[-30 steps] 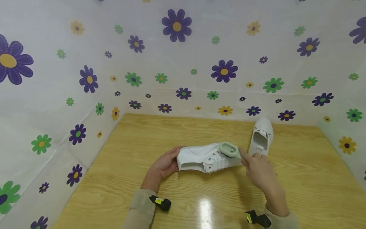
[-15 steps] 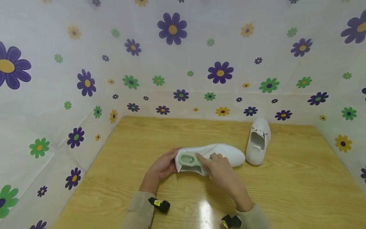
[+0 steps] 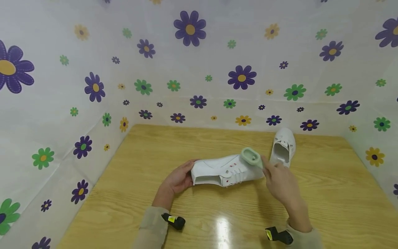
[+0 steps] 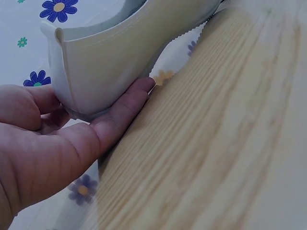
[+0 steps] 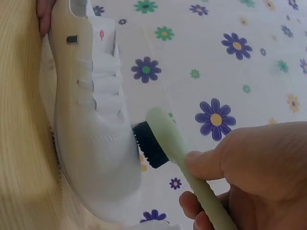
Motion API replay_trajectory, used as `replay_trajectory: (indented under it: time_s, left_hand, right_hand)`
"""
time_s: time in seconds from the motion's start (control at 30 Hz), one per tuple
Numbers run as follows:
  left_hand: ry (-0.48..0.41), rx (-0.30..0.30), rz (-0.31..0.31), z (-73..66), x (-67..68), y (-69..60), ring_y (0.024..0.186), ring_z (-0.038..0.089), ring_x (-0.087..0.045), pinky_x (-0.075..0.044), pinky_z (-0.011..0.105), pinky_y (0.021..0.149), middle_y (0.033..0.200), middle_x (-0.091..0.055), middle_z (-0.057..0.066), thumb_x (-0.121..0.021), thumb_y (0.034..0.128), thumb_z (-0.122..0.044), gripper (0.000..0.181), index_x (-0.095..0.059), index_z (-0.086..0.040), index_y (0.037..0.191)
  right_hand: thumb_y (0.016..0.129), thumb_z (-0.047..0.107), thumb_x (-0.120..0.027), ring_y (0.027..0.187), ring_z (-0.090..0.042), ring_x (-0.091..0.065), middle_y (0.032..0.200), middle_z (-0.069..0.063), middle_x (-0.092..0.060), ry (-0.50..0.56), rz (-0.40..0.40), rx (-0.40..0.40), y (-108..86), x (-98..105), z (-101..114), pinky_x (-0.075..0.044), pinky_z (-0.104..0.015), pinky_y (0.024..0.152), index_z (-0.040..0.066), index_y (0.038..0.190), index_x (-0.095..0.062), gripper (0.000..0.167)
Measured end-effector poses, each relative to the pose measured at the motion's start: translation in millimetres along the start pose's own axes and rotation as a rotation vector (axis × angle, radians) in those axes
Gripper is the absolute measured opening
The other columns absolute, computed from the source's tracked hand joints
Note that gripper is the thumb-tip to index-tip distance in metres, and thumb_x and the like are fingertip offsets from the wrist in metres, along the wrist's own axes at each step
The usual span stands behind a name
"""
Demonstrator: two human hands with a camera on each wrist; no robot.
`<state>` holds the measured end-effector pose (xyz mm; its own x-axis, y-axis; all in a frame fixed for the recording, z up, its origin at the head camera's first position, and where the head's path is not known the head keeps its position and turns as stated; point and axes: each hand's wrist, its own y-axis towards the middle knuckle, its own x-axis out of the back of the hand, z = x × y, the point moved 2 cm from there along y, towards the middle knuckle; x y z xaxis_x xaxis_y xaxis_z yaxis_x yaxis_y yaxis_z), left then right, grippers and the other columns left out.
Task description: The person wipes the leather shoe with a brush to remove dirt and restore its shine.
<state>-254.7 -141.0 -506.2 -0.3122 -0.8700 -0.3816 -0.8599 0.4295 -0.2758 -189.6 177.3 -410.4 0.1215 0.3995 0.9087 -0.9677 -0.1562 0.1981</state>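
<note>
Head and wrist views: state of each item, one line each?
Held shoe: tipped, opening toward the person, nothing seen inserted.
Other shoe: sole-down on the table, heel hidden behind the right hand.
Brush: held, bristles facing the held shoe's upper; contact unclear.
Left hand: holds the held shoe's heel.
Right hand: grips the brush handle.

My feed is showing near shoe (image 3: 217, 167) over table (image 3: 174, 141) | left hand (image 3: 179, 178) resting at its 9 o'clock | brush (image 3: 251, 157) sitting at 2 | right hand (image 3: 281, 183), 3 | far shoe (image 3: 283, 142) lying beyond, 2 | backdrop (image 3: 168, 62) hanging, 12
</note>
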Motion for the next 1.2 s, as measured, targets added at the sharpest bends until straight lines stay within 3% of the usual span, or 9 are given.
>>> replay_trajectory:
  time_s: [0.17,0.33,0.43,0.53,0.73,0.87,0.97,1.1,1.2]
  left_hand:
    - [0.006,0.005,-0.003,-1.7,0.6,-0.2,0.110,0.021,-0.057,-0.051,0.037,0.084,0.137,-0.047,0.013,-0.025,0.1110,-0.031,0.046,-0.036,-0.011,0.150]
    - [0.005,0.005,0.004,-1.2,1.1,-2.0,0.111,0.020,-0.058,-0.051,0.037,0.085,0.138,-0.047,0.014,-0.024,0.1112,-0.030,0.046,-0.033,-0.010,0.152]
    - [0.006,0.003,0.010,-1.3,0.4,-2.8,0.114,0.020,-0.057,-0.051,0.036,0.087,0.142,-0.045,0.016,-0.023,0.1114,-0.029,0.046,-0.030,-0.009,0.153]
    - [0.004,0.000,0.012,-2.2,-0.6,-2.7,0.113,0.020,-0.057,-0.051,0.037,0.087,0.142,-0.045,0.015,-0.023,0.1114,-0.029,0.046,-0.031,-0.009,0.153]
    - [0.030,0.004,0.001,-4.4,-1.3,-3.0,0.110,0.020,-0.057,-0.051,0.037,0.085,0.139,-0.046,0.014,-0.022,0.1114,-0.030,0.046,-0.033,-0.009,0.152]
    - [0.041,-0.003,-0.012,-6.0,-0.1,-2.6,0.113,0.022,-0.056,-0.051,0.038,0.087,0.143,-0.043,0.018,-0.023,0.1112,-0.030,0.047,-0.033,-0.009,0.152]
    - [0.035,-0.015,-0.017,-7.1,1.0,-2.4,0.114,0.023,-0.055,-0.051,0.039,0.088,0.145,-0.042,0.019,-0.023,0.1111,-0.031,0.048,-0.033,-0.009,0.152]
    - [0.010,-0.009,0.012,-6.0,0.8,-2.5,0.116,0.022,-0.055,-0.050,0.039,0.089,0.145,-0.041,0.018,-0.022,0.1111,-0.031,0.048,-0.032,-0.008,0.152]
    - [0.016,-0.012,0.031,-3.8,0.1,-2.3,0.118,0.022,-0.054,-0.050,0.039,0.090,0.147,-0.040,0.019,-0.021,0.1113,-0.030,0.048,-0.029,-0.009,0.154]
  right_hand:
    - [0.106,0.021,-0.045,0.069,-0.027,-0.056,0.104,-0.029,-0.061,0.021,0.090,-0.023,2.8,-18,29,-0.046,-0.040,0.053,0.002,0.150,-0.040,0.048]
    - [0.106,0.023,-0.046,0.068,-0.025,-0.057,0.107,-0.028,-0.062,0.069,0.117,0.062,4.5,-46,81,-0.048,-0.040,0.055,0.000,0.149,-0.042,0.048]
    - [0.106,0.024,-0.049,0.070,-0.025,-0.059,0.104,-0.025,-0.064,0.102,0.106,0.113,3.5,-57,99,-0.048,-0.040,0.055,0.000,0.147,-0.044,0.048]
    - [0.105,0.026,-0.049,0.067,-0.024,-0.056,0.097,-0.023,-0.064,0.111,0.082,0.106,4.4,-53,96,-0.047,-0.039,0.054,0.001,0.147,-0.045,0.048]
    - [0.105,0.024,-0.048,0.069,-0.027,-0.057,0.101,-0.027,-0.067,0.099,0.020,-0.058,3.6,-20,51,-0.047,-0.044,0.058,0.002,0.148,-0.044,0.049]
    - [0.106,0.023,-0.045,0.060,-0.022,-0.052,0.085,-0.021,-0.067,0.117,0.046,-0.105,3.9,-9,36,-0.043,-0.038,0.055,-0.003,0.150,-0.038,0.051]
    - [0.106,0.024,-0.045,0.058,-0.021,-0.049,0.078,-0.018,-0.063,0.102,0.061,-0.078,8.3,-16,47,-0.040,-0.035,0.050,-0.003,0.150,-0.036,0.052]
    - [0.106,0.026,-0.047,0.065,-0.022,-0.053,0.093,-0.023,-0.066,0.091,0.061,-0.005,10.6,-35,81,-0.043,-0.036,0.052,0.002,0.150,-0.041,0.051]
    - [0.105,0.026,-0.050,0.063,-0.020,-0.053,0.087,-0.018,-0.065,0.130,0.068,0.067,7.2,-49,107,-0.043,-0.035,0.052,0.004,0.148,-0.045,0.049]
